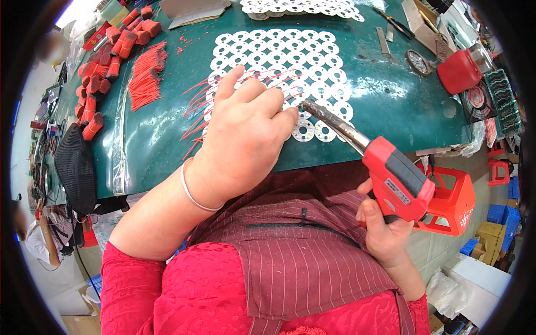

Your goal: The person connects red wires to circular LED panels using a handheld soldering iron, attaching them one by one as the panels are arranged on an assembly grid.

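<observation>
My left hand (245, 128) is closed in a pinch over a panel of white round LED boards (304, 56), fingertips near the soldering tip. Thin red wires (194, 106) fan out beside and under it; one appears pinched in the fingers, though its end is mostly hidden. In my right hand (385, 234) is a red and black soldering gun (396, 178), its long dark barrel slanting up-left. The gun's tip meets the boards right beside my left fingertips. Front-row boards near the tip show small yellow LEDs.
Bundled red wires (92, 103) and a loose wire pile (148, 78) lie on the left of the green table (391, 111). A black mesh bag (75, 167) hangs at its left edge. A red container (459, 72), round tin (417, 62), small fan (476, 100) and pliers (395, 23) are at right.
</observation>
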A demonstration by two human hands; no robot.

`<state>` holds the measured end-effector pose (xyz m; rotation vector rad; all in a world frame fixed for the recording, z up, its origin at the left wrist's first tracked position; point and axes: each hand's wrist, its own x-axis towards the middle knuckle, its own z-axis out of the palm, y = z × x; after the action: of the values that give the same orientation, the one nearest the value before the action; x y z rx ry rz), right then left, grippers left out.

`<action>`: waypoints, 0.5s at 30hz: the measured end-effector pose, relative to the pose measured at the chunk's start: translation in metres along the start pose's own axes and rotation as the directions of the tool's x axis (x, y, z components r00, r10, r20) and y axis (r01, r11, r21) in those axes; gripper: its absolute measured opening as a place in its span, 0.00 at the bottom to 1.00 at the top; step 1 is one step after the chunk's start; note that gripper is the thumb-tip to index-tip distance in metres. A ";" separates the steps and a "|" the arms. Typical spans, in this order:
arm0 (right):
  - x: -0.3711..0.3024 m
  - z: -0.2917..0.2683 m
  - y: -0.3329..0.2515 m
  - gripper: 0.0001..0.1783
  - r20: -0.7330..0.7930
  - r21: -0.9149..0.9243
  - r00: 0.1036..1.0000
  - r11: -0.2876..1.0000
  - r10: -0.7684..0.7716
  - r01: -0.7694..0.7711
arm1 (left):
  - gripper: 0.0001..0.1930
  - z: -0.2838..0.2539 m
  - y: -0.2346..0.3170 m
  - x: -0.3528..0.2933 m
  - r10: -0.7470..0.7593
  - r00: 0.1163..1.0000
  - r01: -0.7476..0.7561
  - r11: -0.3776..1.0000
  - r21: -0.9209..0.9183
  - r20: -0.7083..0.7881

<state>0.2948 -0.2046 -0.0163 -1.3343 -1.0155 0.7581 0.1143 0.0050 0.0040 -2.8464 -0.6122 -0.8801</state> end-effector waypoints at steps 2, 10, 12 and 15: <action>-0.002 -0.006 0.005 0.20 0.047 -0.074 0.998 0.996 -0.048 0.052 | 0.09 -0.002 0.002 0.001 0.001 1.000 -0.001 1.000 0.005 0.001; 0.000 -0.003 0.001 0.22 -0.003 0.071 0.997 0.995 -0.071 0.071 | 0.10 0.000 -0.001 -0.001 -0.003 1.000 0.003 1.000 -0.001 0.010; -0.001 -0.006 0.003 0.24 0.004 0.063 0.998 0.996 -0.061 0.061 | 0.10 0.000 -0.001 -0.001 -0.008 1.000 0.008 1.000 0.006 0.013; -0.002 -0.006 0.003 0.26 0.000 0.059 0.998 0.997 -0.059 0.059 | 0.11 0.000 -0.001 -0.001 -0.003 1.000 0.003 1.000 0.022 0.003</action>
<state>0.2994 -0.2084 -0.0193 -1.2481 -1.0222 0.7390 0.1130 0.0056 0.0037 -2.8283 -0.6226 -0.8641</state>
